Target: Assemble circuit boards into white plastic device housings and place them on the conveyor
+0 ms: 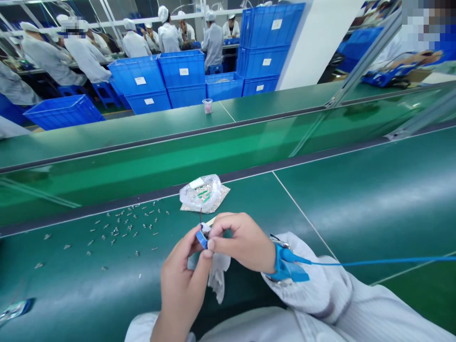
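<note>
Holding a small blue part [201, 239] up over the bench, are you?

Yes. What do you see?

Your left hand [181, 285] and right hand [242, 242] have it pinched, fingertips clamped together on it, and a thin red wire [200, 216] rises from it.

What's around me?

A clear plastic bag [204, 194] lies just ahead on the green bench [338, 213], small metal pieces [121, 228] are scattered to your left, and a blue wrist strap [287, 268] circles your right wrist.

A glossy clear plastic bag [204, 194] and small matt metal parts [124, 228] lie on smooth green bench matting [356, 199].
</note>
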A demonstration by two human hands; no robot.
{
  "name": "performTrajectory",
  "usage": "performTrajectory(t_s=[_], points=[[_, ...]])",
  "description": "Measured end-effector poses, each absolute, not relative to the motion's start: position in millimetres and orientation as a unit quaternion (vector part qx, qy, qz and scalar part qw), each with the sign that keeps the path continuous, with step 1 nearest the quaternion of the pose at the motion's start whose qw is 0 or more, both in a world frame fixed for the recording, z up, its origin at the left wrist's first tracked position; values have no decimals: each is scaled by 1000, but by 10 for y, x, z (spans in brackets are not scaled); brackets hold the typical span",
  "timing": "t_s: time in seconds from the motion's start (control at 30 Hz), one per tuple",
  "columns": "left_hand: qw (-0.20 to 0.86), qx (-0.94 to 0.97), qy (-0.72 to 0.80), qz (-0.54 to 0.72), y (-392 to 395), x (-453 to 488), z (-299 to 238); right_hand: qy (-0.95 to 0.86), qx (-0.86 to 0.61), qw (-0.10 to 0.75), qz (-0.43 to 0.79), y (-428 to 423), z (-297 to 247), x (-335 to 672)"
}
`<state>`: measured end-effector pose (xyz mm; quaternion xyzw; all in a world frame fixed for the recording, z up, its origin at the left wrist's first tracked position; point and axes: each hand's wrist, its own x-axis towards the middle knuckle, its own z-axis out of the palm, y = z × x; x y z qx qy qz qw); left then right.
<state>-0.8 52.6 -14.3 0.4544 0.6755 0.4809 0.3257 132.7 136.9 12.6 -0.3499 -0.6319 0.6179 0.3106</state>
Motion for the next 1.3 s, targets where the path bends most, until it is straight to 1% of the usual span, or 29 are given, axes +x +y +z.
performTrajectory(t_s=[0.1, 0.2, 0.3, 0.4, 0.47, 0.57, 0.63, 0.8, 0.9, 0.97, 1.17, 1.3], points=[[417, 419, 619, 517, 561, -1, -139, -639, -326, 314, 622, 1423, 61, 1327], [491, 324, 560, 583, 641, 40, -159, -646, -316, 316, 619, 1541, 31, 1332], [548, 182, 508, 640, 734, 84, -174, -636, -345, 348, 596, 1734, -22, 1328], [584, 111, 484, 642, 800, 108, -160, -617, -372, 384, 578, 1903, -112, 1335], [593, 92, 477, 642, 826, 108, -146, -608, -372, 391, 582, 1936, -164, 1360], [602, 61, 469, 644, 850, 98, -129, -623, -353, 367, 594, 1860, -183, 1436], [605, 44, 465, 644, 864, 94, -120, -660, -321, 352, 581, 1774, -149, 1495], [618, 20, 458, 638, 891, 110, -97, -786, -197, 344, 474, 1629, -7, 1546], [625, 18, 452, 637, 888, 121, -82, -843, -182, 334, 379, 1581, 16, 1500], [633, 21, 448, 631, 878, 130, -74, -866, -179, 323, 337, 1551, -7, 1463], [638, 33, 448, 625, 855, 165, -73, -893, -171, 294, 294, 1505, -114, 1426], [631, 52, 454, 627, 847, 171, -67, -897, -163, 302, 278, 1501, -169, 1442]])
